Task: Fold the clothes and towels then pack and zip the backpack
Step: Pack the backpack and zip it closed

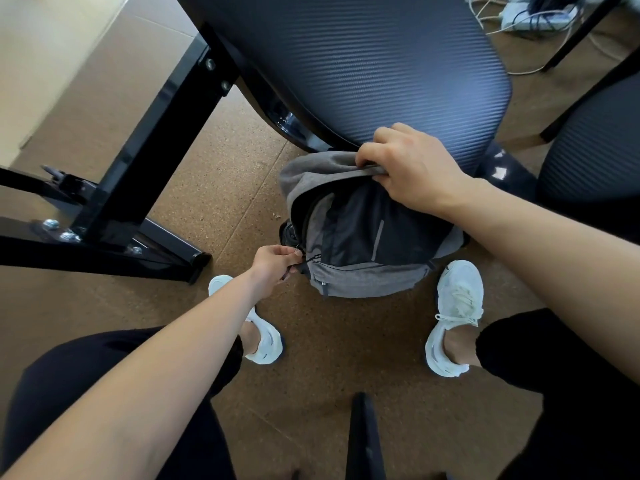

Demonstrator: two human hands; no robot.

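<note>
A grey and black backpack (360,237) stands on the cork floor between my feet, leaning against a chair seat. My right hand (412,164) grips the top edge of the backpack, fingers curled over the grey fabric. My left hand (273,265) pinches the zipper pull (302,255) low on the bag's left side. The zipper track curves up the left side and looks parted near the top. No clothes or towels are visible; the inside of the bag is hidden.
A dark ribbed chair seat (381,71) hangs over the bag at the back. A black metal table leg and foot (131,188) stand at left. A second chair (588,140) is at right. White cables (526,15) lie at far right.
</note>
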